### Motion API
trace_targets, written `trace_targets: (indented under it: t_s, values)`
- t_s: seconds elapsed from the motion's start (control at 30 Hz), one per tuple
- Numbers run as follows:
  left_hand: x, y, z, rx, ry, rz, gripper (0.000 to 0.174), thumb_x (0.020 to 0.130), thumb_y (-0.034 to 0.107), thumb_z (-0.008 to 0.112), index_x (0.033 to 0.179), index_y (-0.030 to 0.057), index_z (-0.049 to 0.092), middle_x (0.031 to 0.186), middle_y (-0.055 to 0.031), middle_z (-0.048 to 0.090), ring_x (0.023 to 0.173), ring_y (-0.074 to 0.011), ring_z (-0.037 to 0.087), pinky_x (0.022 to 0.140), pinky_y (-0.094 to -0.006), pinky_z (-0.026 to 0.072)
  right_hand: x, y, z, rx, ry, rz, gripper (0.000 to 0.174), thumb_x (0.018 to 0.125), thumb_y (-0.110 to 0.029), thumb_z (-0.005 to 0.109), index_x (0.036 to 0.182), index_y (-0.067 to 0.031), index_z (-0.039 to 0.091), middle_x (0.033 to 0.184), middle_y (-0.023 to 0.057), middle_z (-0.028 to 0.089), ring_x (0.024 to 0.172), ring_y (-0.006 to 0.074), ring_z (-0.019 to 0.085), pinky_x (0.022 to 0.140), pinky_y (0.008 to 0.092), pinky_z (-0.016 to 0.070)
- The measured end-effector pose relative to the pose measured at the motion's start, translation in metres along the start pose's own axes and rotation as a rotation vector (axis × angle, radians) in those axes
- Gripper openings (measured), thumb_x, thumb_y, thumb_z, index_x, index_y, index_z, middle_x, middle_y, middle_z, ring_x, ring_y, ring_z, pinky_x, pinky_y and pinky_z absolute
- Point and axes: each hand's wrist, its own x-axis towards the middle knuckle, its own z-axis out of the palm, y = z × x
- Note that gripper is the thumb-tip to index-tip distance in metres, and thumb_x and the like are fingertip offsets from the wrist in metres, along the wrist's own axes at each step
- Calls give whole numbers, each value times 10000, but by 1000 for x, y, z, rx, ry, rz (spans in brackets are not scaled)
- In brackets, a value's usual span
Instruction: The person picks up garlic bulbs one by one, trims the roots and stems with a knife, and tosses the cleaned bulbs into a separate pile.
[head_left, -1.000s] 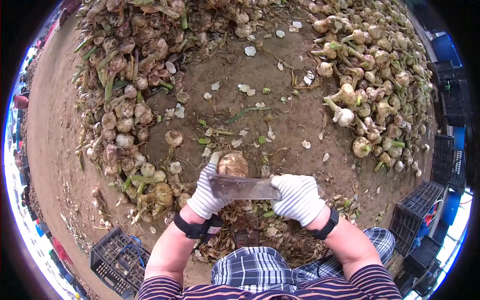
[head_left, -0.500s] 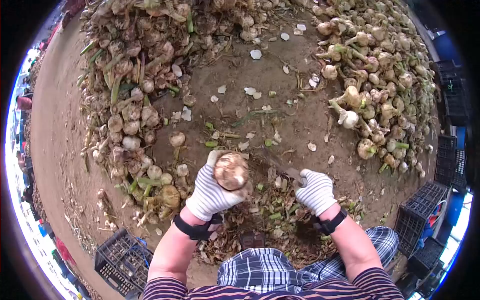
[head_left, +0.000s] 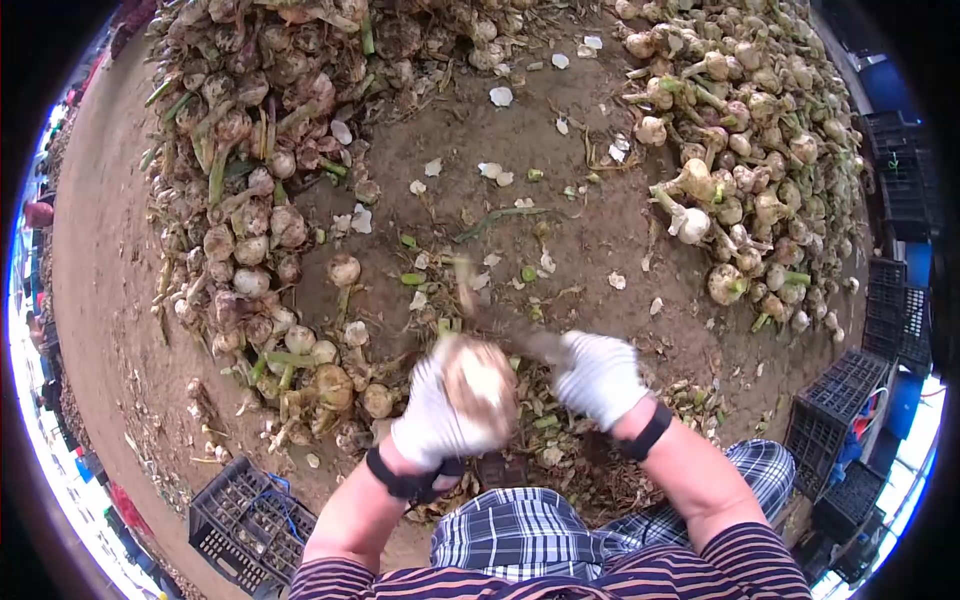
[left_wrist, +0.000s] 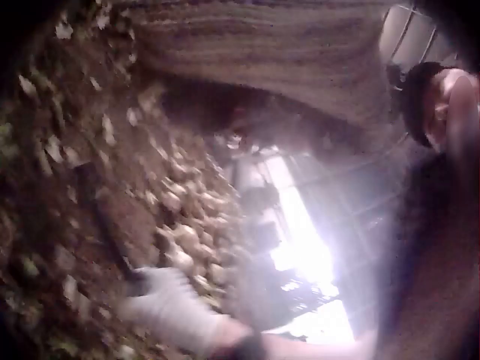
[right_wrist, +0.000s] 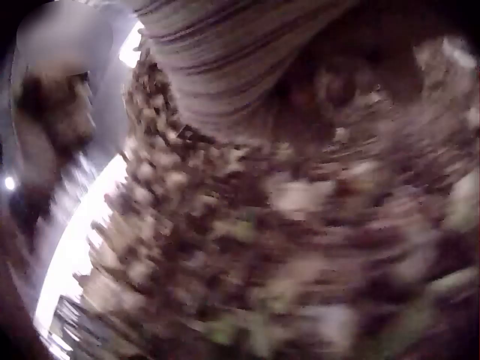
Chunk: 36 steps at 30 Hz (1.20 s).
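Note:
In the head view my left hand (head_left: 428, 420), in a striped white glove, holds a large garlic bulb (head_left: 482, 385) whose pale side faces up, blurred by motion. To its right, my gloved right hand (head_left: 600, 378) grips a broad-bladed knife (head_left: 540, 345); the blade points left over the ground beyond the bulb and is smeared by movement. A blurred stem piece (head_left: 464, 285) shows just past the left hand. From the left wrist, the dark knife blade (left_wrist: 109, 217) shows ahead of the right hand (left_wrist: 176, 307). The right wrist view is mostly glove (right_wrist: 217, 67) and blurred ground.
Garlic with stems is heaped at the left (head_left: 250, 220) and at the right (head_left: 770, 180). Trimmed stems and leaf scraps (head_left: 560, 430) lie below the hands. Black plastic crates stand at lower left (head_left: 245, 525) and along the right side (head_left: 835, 420).
The knife first lay across in front of the bulb, then swung away to the right. Now the left hand and bulb are nearer the body, and a blurred stem piece appears beyond them.

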Motion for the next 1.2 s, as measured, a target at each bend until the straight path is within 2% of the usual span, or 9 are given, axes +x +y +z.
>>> trace_targets:
  t_s: [0.1,0.23,0.37,0.43,0.53,0.67,0.8,1.13,1.2]
  values:
    - [0,63,1,14,179,349,466,619,185,711,1038,85,533,845,-29,618,810,-162,616,813,-301,504,3,67,34,-247,-168,290,228,723,-228,580,894,-92,646,793,179,661,775,342,651,687,426,519]
    - [30,10,-31,505,356,400,903,493,483,879,1199,95,471,1061,-98,518,953,-257,531,891,-399,454,-1,62,33,-49,59,290,167,722,-208,575,818,-85,633,726,177,640,706,350,629,633,410,506]
    - [30,6,-37,668,398,301,906,489,446,889,1219,119,463,1080,-113,518,1017,-275,518,898,-412,453,-5,43,32,351,30,141,145,700,-181,574,787,-74,620,671,161,616,644,341,598,595,374,489]
    - [28,-6,-31,-190,205,90,855,531,348,888,1237,125,458,1143,-125,525,1089,-270,507,898,-413,452,-7,41,41,537,-26,111,164,674,-170,565,786,-63,619,679,170,607,651,336,591,610,359,483]
    - [28,-20,-28,-543,157,95,821,554,224,886,1248,123,460,1194,-115,529,1104,-232,521,904,-389,461,-5,43,45,539,-36,43,175,657,-169,565,786,-59,612,657,180,591,630,343,583,597,366,478]
    - [26,-4,-33,-755,-204,-335,628,676,209,771,1195,10,480,979,-65,632,924,-173,608,834,-321,489,-7,26,17,385,-101,98,187,648,-183,568,783,-59,610,638,192,580,621,362,578,578,400,470]
    - [23,14,-26,-830,-291,-313,570,693,230,710,1172,-7,511,935,-56,639,828,-132,604,780,-265,478,-5,19,7,230,-109,33,203,650,-204,577,797,-71,622,668,197,594,652,371,592,595,406,483]
    - [24,22,-44,841,220,155,290,698,120,745,975,60,683,856,-162,585,801,-290,580,691,-369,475,-15,79,21,-190,-454,328,299,713,-243,543,905,-49,666,883,224,647,866,370,632,761,425,507]
    - [46,27,-42,409,271,-63,390,736,186,739,1081,52,617,1064,-119,617,1014,-274,585,850,-366,482,-18,85,34,-182,-403,321,300,694,-244,553,877,-30,655,864,235,640,861,382,626,761,427,504]
